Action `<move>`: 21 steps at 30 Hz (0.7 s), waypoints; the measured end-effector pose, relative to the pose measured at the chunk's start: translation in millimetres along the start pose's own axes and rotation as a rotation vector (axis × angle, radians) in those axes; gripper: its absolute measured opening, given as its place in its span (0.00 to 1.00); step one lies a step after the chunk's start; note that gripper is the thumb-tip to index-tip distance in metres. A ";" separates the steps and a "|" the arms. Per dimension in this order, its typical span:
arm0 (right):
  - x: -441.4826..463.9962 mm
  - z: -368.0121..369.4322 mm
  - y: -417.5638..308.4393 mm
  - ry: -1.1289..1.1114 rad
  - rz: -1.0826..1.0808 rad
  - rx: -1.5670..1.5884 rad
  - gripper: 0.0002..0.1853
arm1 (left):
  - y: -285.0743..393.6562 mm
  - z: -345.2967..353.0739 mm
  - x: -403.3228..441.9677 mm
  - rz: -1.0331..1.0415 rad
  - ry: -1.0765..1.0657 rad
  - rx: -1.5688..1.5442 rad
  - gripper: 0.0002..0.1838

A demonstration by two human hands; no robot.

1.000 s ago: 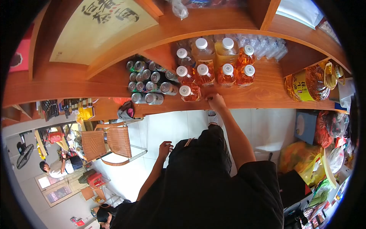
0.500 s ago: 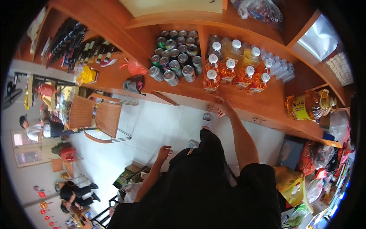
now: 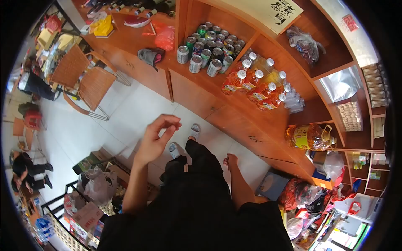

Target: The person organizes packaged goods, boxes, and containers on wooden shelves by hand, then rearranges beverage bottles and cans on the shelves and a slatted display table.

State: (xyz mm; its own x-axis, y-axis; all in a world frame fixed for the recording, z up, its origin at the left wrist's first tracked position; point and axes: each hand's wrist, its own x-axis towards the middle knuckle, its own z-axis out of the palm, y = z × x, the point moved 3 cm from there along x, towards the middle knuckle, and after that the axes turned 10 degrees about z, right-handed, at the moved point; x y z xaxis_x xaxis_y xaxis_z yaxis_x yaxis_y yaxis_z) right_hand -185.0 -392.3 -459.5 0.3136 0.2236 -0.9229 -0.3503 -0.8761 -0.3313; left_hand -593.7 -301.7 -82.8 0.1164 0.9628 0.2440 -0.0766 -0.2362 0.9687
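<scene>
The right hand (image 3: pixel 230 160) is drawing back from the wooden cabinet (image 3: pixel 234 121), its grip too small to tell; the left hand (image 3: pixel 155 140) is now rising before the cabinet, loosely curved, seemingly empty; white-capped orange-drink bottles (image 3: pixel 251 82) are standing on the cabinet beside metal cans (image 3: pixel 215 54); neither hand is touching them.

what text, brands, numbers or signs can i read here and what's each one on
"花" on the cooking oil jug; its other characters are too blurred
Calligraphy panel: large brush characters, not surely readable
Red seal: too small
Drink cans and orange drink bottles: printing too small
Cardboard carton: red printing, too small
</scene>
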 end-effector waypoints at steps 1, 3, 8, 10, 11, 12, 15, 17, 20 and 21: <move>1.1 -13.2 8.8 0.020 0.041 0.047 0.13 | 43.2 4.1 5.8 0.131 -0.024 0.026 0.10; 12.2 -38.9 26.6 0.056 0.121 0.154 0.09 | 119.9 13.9 7.7 0.388 -0.051 0.017 0.14; 25.0 -44.9 38.3 -0.029 0.010 -0.063 0.13 | 230.5 45.6 8.3 0.843 -0.476 -0.181 0.13; 18.6 -33.4 28.9 -0.047 -0.199 -0.280 0.12 | 254.3 85.5 4.2 0.819 -0.263 -0.208 0.07; 2.8 -27.6 22.3 -0.032 -0.297 -0.260 0.10 | 254.0 112.3 10.4 0.953 -0.151 -0.393 0.05; 0.1 -25.8 19.0 0.016 -0.366 -0.264 0.09 | 281.7 129.3 -5.5 0.719 -0.076 -0.425 0.03; 9.7 -26.0 5.9 0.047 -0.461 -0.204 0.08 | 298.2 180.7 -1.7 0.844 -0.084 -0.445 0.03; 9.1 -40.5 6.5 0.037 -0.432 -0.126 0.07 | 304.4 213.4 2.5 0.907 -0.088 -0.449 0.03; 15.6 -77.3 7.5 0.020 -0.379 0.031 0.07 | 312.6 261.7 8.4 0.985 -0.117 -0.450 0.03; 25.8 -90.1 14.9 0.022 -0.392 0.077 0.06 | 314.8 276.8 10.7 1.006 -0.132 -0.448 0.03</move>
State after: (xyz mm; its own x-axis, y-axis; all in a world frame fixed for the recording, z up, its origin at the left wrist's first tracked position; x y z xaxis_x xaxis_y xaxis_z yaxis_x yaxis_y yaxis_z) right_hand -102.5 -438.0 -470.5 0.4547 0.5249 -0.7195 -0.2652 -0.6914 -0.6720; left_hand -342.5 -402.1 237.5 -0.0977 0.3302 0.9388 -0.5435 -0.8080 0.2276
